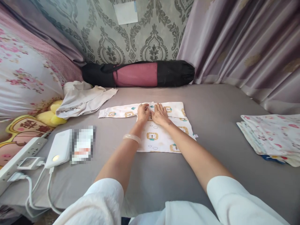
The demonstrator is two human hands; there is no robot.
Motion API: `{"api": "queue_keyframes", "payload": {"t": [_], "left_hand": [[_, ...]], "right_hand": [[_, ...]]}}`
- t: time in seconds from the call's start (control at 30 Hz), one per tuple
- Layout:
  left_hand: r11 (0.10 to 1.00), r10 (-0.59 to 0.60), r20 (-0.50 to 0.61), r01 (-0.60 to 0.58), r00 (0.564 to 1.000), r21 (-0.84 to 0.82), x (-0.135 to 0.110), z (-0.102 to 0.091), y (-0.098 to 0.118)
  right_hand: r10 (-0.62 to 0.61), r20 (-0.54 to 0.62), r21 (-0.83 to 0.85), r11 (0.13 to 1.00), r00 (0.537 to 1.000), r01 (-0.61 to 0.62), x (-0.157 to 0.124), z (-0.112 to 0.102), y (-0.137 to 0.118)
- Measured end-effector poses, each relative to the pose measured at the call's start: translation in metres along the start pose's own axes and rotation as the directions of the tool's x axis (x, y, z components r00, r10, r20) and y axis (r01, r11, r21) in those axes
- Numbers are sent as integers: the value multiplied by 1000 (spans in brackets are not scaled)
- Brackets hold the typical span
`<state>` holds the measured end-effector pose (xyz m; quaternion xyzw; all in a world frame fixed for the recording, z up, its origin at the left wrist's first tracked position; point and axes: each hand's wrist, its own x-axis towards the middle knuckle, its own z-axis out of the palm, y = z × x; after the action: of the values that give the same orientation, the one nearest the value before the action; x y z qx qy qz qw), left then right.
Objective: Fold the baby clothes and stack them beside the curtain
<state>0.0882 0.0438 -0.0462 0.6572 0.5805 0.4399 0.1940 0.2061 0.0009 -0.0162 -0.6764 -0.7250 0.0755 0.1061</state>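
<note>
Garment (161,137), a small printed top, lies flat on the grey bed surface (211,103) straight ahead, one sleeve (117,112) extended left. Left hand (143,112) rests on its upper edge, fingers curled, a pinch not discernible; right hand (160,114) lies palm-down beside it, fingers spread. Fabric appears thin, light and limp, not fragile: best taken at hems or fold edges, both hands supporting the crease.

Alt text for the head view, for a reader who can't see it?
The right hand lies flat and the left hand curled, side by side on a white animal-print garment spread on a grey bed. A folded cloth stack lies to the right, a beige garment to the left.
</note>
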Motion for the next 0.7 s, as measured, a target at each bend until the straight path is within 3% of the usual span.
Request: {"api": "queue_keyframes", "payload": {"t": [0.23, 0.6, 0.7], "left_hand": [[998, 10, 13, -11, 1000, 61, 1, 3, -5], [998, -14, 10, 13, 1000, 65, -1, 0, 0], [997, -20, 16, 18, 1000, 79, -2, -1, 1]], "right_hand": [[89, -6, -27, 996, 996, -89, 0, 3, 12], [319, -13, -79, 945, 948, -319, -5, -15, 63], [335, -9, -84, 939, 942, -334, -6, -18, 76]]}}
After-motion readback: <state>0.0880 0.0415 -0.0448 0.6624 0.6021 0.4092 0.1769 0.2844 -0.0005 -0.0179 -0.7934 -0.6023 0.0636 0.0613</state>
